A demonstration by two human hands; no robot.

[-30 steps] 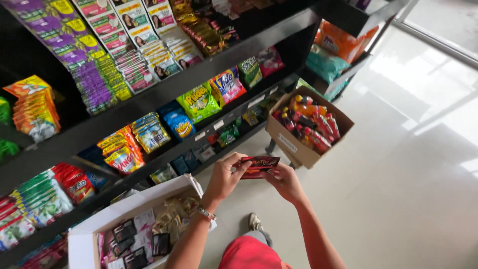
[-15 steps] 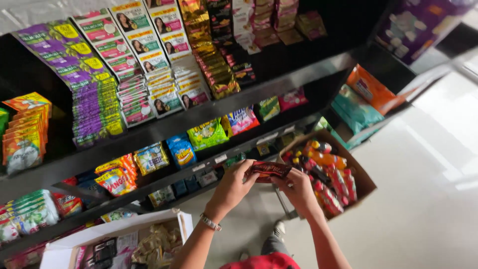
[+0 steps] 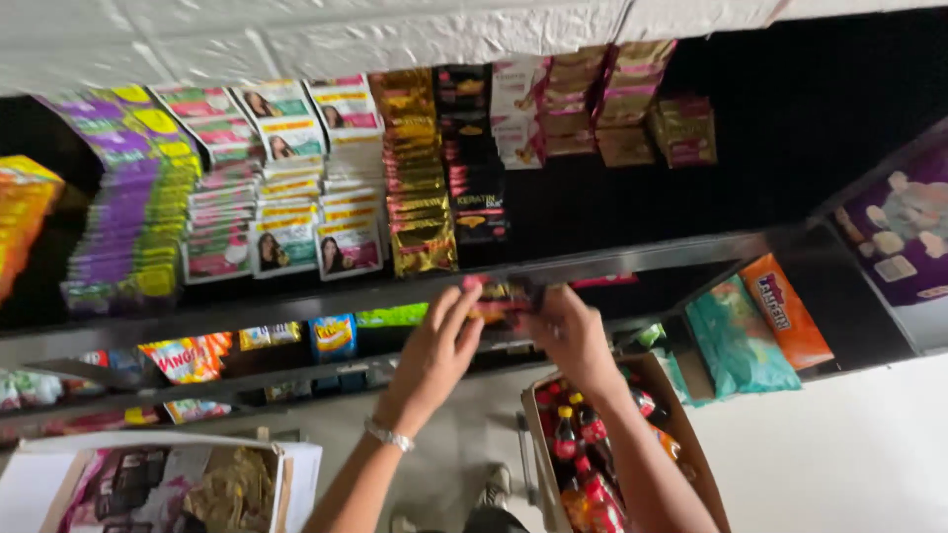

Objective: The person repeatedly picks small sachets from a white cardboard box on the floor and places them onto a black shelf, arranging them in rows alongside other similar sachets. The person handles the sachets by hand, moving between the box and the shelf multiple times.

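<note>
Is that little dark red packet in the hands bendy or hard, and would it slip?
Probably bendy: the dark red packet looks thin and flat, pinched between the left hand and right hand. Likely light, since fingertips alone carry it. Its wrapper looks glossy, so it may be a bit slippery.

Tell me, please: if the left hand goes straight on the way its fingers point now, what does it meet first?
The left hand points up and right. Apart from the sachet it already holds, it would probably meet the black shelf edge first, then the hanging sachet strips. Depth is unclear.

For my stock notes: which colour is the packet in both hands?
Dark red packet, blurred, head view.
</note>
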